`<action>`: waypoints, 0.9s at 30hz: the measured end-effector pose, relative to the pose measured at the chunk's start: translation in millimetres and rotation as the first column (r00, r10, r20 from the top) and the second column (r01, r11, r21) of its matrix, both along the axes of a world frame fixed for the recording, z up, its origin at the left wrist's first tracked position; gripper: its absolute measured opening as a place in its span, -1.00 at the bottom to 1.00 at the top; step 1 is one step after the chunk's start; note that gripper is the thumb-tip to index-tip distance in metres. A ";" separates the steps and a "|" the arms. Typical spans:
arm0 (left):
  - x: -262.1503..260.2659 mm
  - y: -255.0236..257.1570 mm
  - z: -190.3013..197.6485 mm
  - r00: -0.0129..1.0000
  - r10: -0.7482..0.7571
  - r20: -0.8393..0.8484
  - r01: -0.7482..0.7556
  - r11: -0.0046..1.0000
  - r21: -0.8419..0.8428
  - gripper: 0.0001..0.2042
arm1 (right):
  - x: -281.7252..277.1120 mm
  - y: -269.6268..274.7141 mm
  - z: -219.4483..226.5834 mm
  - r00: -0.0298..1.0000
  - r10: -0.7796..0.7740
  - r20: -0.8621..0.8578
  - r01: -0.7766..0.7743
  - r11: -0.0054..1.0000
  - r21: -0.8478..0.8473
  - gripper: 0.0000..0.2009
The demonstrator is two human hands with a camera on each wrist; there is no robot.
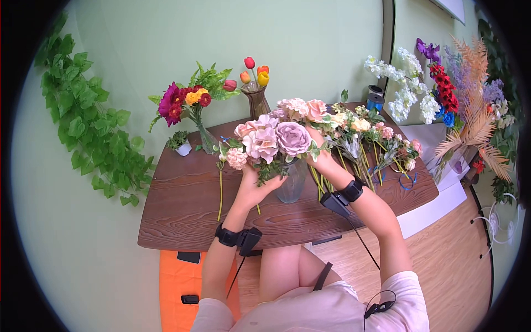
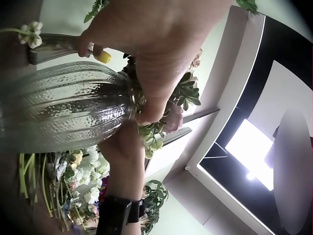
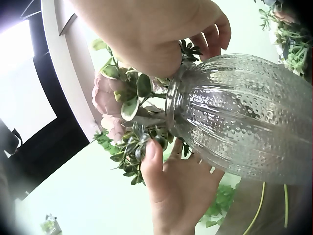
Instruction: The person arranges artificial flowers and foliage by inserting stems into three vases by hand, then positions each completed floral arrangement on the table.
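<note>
A ribbed clear glass vase (image 1: pixel 290 185) stands near the table's middle, holding a bouquet of mauve and pink artificial flowers (image 1: pixel 292 138) with green leaves. Around the left side of its neck is my left hand (image 1: pixel 255 188), thumb stretched across the front among the leaves and fingers spread behind. From the other side my right hand (image 1: pixel 316 145) reaches in, partly hidden by blooms in the head view. The right wrist view shows its palm (image 3: pixel 156 58) close by the vase rim (image 3: pixel 173 100), fingers loosely bent behind the glass.
Loose flower stems (image 1: pixel 359 160) lie on the right of the brown table (image 1: pixel 182 205). Behind stand a tulip vase (image 1: pixel 255 102) and a mixed-flower vase (image 1: pixel 206 135). A small potted plant (image 1: pixel 181 145) sits left. Single green stems (image 1: pixel 220 193) lie near the left hand.
</note>
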State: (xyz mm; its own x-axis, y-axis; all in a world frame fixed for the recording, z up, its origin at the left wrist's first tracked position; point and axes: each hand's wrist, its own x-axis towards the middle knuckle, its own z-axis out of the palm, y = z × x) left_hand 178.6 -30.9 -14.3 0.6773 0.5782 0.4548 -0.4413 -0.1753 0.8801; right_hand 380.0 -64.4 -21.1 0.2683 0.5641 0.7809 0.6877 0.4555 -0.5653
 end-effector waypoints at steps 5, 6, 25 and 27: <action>3.1 -3.5 24.5 0.961 0.274 -0.030 -0.226 0.847 0.481 -0.68 | 0.3 7.7 1.1 0.996 0.084 0.019 -0.084 0.996 -0.006 -0.71; 4.4 -3.1 24.8 0.962 0.271 -0.031 -0.224 0.848 0.480 -0.68 | -0.2 6.8 3.7 0.996 0.082 0.019 -0.082 0.997 -0.007 -0.71; 30.2 30.3 11.3 0.738 0.610 0.288 -0.654 0.544 0.526 -0.64 | 21.4 0.4 4.9 0.975 0.223 -0.018 -0.220 0.943 -0.250 -0.60; 29.1 28.6 15.1 0.745 0.608 0.275 -0.647 0.557 0.521 -0.66 | 10.0 -21.8 23.9 0.939 0.324 -0.117 -0.343 0.909 -0.239 -0.57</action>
